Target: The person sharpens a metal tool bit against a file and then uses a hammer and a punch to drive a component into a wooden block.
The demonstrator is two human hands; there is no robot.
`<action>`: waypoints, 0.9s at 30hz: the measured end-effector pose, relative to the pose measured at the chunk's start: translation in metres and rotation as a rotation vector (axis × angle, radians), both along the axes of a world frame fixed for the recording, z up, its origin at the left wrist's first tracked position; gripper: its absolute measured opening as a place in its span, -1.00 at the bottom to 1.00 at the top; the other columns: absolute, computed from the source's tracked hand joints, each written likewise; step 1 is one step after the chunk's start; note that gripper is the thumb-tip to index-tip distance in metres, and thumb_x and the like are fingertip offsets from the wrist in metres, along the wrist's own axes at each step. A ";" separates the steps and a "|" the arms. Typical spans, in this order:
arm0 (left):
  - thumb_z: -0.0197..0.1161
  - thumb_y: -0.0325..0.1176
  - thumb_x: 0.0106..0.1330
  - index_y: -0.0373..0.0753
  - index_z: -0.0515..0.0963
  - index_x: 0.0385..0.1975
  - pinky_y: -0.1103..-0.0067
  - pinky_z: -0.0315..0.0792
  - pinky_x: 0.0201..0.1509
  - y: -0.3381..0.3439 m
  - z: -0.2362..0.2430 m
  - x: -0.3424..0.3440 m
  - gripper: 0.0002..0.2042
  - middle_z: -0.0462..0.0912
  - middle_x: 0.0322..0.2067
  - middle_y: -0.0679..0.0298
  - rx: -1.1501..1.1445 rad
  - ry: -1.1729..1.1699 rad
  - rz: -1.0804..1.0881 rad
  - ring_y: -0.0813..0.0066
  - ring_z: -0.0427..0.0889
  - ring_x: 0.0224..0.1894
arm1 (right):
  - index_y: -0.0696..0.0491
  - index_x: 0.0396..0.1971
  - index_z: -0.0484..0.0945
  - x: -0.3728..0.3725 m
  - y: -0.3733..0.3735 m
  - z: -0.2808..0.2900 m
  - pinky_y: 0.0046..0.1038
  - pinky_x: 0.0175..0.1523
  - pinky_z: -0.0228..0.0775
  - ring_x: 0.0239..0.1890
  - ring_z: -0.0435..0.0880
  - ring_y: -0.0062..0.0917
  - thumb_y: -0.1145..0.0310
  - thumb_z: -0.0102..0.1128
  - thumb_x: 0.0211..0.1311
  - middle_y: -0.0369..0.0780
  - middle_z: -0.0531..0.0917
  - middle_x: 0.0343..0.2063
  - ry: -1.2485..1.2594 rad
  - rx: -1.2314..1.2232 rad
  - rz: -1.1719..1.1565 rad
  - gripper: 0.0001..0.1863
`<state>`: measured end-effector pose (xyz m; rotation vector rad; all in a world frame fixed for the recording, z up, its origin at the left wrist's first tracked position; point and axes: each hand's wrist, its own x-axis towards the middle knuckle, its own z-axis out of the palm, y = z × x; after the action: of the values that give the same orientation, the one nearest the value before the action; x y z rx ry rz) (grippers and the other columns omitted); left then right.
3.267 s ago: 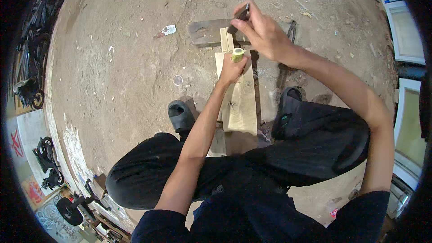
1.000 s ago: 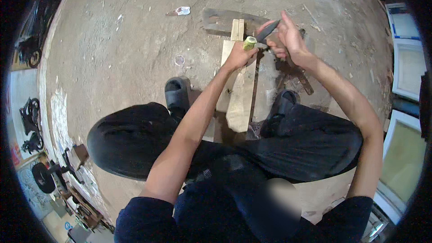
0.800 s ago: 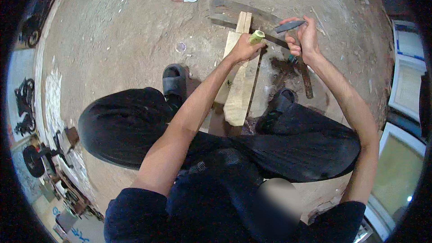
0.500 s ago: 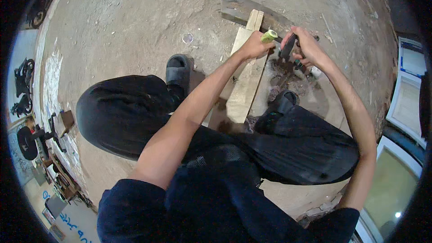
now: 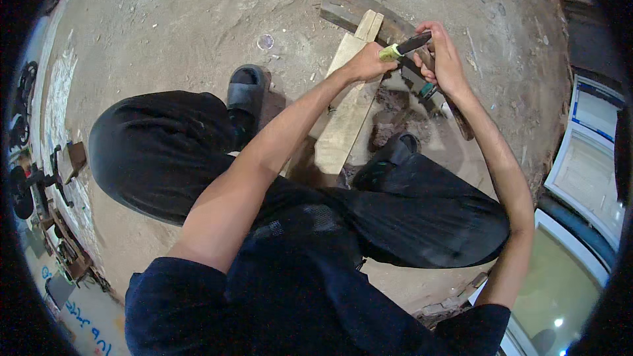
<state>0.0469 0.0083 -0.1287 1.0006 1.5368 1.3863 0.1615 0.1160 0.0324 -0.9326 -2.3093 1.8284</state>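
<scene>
My left hand (image 5: 367, 63) is closed around the yellow-green handle of a chisel (image 5: 390, 53); its blade is hidden by the fist. Under that hand lies a pale wooden board (image 5: 348, 122) with a narrower, stepped far end. My right hand (image 5: 447, 66) grips a hammer (image 5: 415, 43) close to its dark head, fingers curled over it. The hammer's head meets or nearly meets the end of the chisel handle. Its brown wooden handle slants down past my right wrist. Below my right hand shows a dark tool with a green part (image 5: 427, 90), partly hidden.
The pale board's far end rests on a weathered grey plank (image 5: 349, 8) lying crosswise. My sandaled feet stand on either side of the board on the dusty floor (image 5: 184, 39). White-framed panels (image 5: 587, 138) lean at the right. A clear round piece (image 5: 265, 41) lies left of the board.
The hammer's head has turned and come up to the end of the chisel handle. Its wooden handle now shows beside my right wrist. The whole view has shifted slightly.
</scene>
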 end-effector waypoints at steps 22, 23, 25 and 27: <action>0.31 -0.35 0.13 -0.39 0.57 -0.52 0.52 0.42 -0.38 -0.007 0.007 -0.005 -0.81 0.57 -0.64 0.30 -0.037 0.009 0.007 0.60 0.51 -0.52 | 0.02 0.10 0.39 -0.003 -0.006 0.012 -0.60 -0.71 0.04 -0.82 0.20 -0.70 -0.45 -0.47 0.27 -0.37 0.34 -0.73 -0.137 -0.455 0.116 -0.15; 0.31 -0.36 0.14 -0.39 0.56 -0.52 0.51 0.42 -0.38 -0.005 0.007 -0.004 -0.81 0.57 -0.64 0.31 -0.025 0.035 0.012 0.60 0.50 -0.52 | 0.01 0.10 0.39 -0.002 -0.003 0.011 -0.61 -0.72 0.01 -0.82 0.16 -0.71 -0.44 -0.47 0.27 -0.38 0.32 -0.73 -0.147 -0.491 0.114 -0.16; 0.32 -0.36 0.13 -0.39 0.56 -0.52 0.50 0.42 -0.38 -0.006 0.009 -0.003 -0.81 0.57 -0.65 0.29 -0.025 -0.014 0.015 0.59 0.51 -0.53 | -0.02 0.10 0.40 -0.002 -0.002 0.011 -0.65 -0.75 -0.10 -0.83 0.08 -0.77 -0.42 -0.49 0.26 -0.42 0.25 -0.72 -0.163 -0.474 0.099 -0.18; 0.33 -0.34 0.12 -0.38 0.57 -0.50 0.50 0.42 -0.38 -0.005 0.001 -0.004 -0.80 0.58 -0.64 0.25 -0.059 -0.050 0.017 0.58 0.52 -0.52 | -0.03 0.09 0.41 -0.002 -0.007 0.008 -0.65 -0.76 -0.13 -0.83 0.05 -0.77 -0.42 -0.52 0.23 -0.43 0.24 -0.72 -0.161 -0.506 0.004 -0.16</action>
<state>0.0427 0.0030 -0.1278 0.9129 1.5436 1.3600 0.1591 0.1094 0.0409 -1.1618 -1.9489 2.4834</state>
